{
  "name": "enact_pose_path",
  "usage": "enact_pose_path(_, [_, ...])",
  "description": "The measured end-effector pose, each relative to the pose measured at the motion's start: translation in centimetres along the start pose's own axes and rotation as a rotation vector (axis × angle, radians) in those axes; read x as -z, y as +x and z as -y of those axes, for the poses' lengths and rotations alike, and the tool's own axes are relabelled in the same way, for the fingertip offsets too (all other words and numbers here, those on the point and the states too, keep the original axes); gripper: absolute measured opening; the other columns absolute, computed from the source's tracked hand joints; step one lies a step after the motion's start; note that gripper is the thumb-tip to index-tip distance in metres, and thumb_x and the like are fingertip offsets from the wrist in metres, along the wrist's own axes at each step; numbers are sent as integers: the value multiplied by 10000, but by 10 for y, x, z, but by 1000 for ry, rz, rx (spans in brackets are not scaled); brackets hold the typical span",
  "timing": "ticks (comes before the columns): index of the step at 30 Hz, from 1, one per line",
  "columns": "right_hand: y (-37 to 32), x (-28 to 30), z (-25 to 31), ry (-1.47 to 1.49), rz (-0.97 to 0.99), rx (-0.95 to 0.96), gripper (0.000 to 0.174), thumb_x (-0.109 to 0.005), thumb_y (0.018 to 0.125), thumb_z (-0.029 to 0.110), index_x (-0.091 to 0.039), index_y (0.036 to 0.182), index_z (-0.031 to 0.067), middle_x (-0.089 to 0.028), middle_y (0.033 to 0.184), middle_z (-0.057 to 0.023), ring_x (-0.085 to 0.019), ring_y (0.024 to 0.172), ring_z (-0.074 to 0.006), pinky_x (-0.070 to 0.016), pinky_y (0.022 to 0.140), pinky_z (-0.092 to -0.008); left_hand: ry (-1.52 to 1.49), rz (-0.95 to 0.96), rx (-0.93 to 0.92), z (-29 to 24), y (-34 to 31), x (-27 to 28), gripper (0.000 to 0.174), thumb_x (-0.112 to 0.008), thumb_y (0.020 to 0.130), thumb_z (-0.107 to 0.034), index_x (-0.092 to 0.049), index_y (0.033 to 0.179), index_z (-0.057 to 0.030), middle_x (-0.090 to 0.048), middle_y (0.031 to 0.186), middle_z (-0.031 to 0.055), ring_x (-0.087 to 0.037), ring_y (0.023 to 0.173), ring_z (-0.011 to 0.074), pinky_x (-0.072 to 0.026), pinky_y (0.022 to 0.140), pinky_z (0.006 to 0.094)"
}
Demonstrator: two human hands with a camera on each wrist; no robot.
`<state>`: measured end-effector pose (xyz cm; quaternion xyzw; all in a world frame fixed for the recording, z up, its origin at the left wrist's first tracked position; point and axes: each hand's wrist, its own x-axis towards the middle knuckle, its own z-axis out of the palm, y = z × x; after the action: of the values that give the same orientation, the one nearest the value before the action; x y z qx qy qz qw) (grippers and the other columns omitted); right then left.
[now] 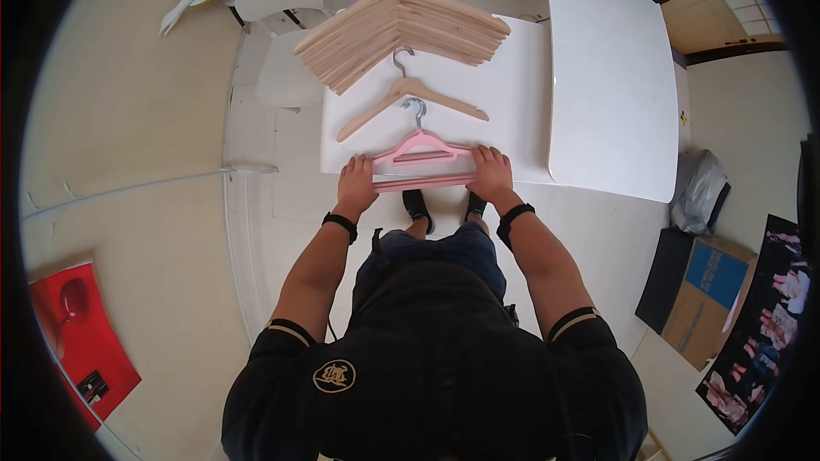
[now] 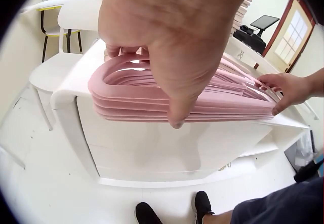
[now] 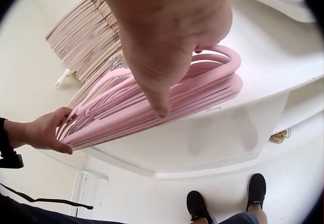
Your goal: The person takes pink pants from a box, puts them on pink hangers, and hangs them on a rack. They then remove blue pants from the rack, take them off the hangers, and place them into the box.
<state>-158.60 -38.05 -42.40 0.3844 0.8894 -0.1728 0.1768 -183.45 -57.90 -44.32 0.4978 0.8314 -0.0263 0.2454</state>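
Note:
A stack of several pink hangers (image 1: 420, 149) lies at the front edge of the white table, metal hooks pointing away from me. My left hand (image 1: 355, 183) grips the stack's left end, fingers over the top and thumb along the near side. On the right end my right hand (image 1: 492, 172) holds it the same way. In the left wrist view the pink hangers (image 2: 136, 100) sit in layers, with their long bars fairly even. Just beyond them a single wooden hanger (image 1: 413, 90) lies flat, and behind it spreads a row of wooden hangers (image 1: 397, 26).
The white table (image 1: 530, 119) adjoins a larger white surface (image 1: 611, 68) on the right. A white chair (image 1: 282, 0) stands at the back left. On the floor at right are a cardboard box (image 1: 696, 324) and a plastic bag (image 1: 700, 188). A wall rail (image 1: 128, 189) is at left.

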Motion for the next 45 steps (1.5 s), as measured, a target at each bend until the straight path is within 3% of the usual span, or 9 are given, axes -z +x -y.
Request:
enact_pose_path(17, [11,4,1,-37,36,10,865,-805,636,320,-384,1374,155,-415,1409,-32,-382,1311,-259,-332,1058,-480,-2,32,12,1,6,1,871,-823,632,-196,-354,1359,-97,-432,1380,88,-389,1306,292,-342,1057,451])
enact_pose_path(25, [15,14,3,-23,90,12,900,-820,609,310,-378,1376,145,-450,1361,-41,-445,1240,-257,-407,981,-456,-37,101,75,-4,8,9,901,-837,621,-200,-349,1378,-174,-459,1298,80,-453,1223,301,-485,905,469])
enact_pose_path(31, [16,11,3,-39,108,12,958,-823,613,314,-324,1414,150,-451,1348,-64,-450,1228,-269,-409,981,-460,-15,101,69,2,11,2,931,-847,603,-227,-350,1390,-196,-464,1271,83,-486,1173,303,-509,865,459])
enact_pose_path(38, [13,10,-2,-62,95,68,1002,-823,627,335,-274,1450,176,-391,1405,-99,-368,1314,-290,-312,1069,-490,45,122,73,-6,4,12,1038,-860,589,-286,-270,1441,-216,-429,1341,99,-422,1258,307,-450,943,509])
enact_pose_path(40, [11,12,-3,-79,66,90,992,-815,634,344,-273,1449,180,-380,1413,-103,-356,1323,-293,-296,1079,-497,123,62,56,-13,-3,20,1070,-856,598,-317,-227,1458,-223,-395,1389,108,-369,1303,314,-372,1014,543])
enact_pose_path(45, [-1,27,-12,-61,-95,228,893,-766,669,354,-325,1422,160,-391,1399,-125,-365,1308,-304,-289,1078,-500,-44,-154,-22,-11,-37,23,934,-819,639,-316,-323,1413,-153,-407,1374,136,-367,1295,328,-344,1033,493])
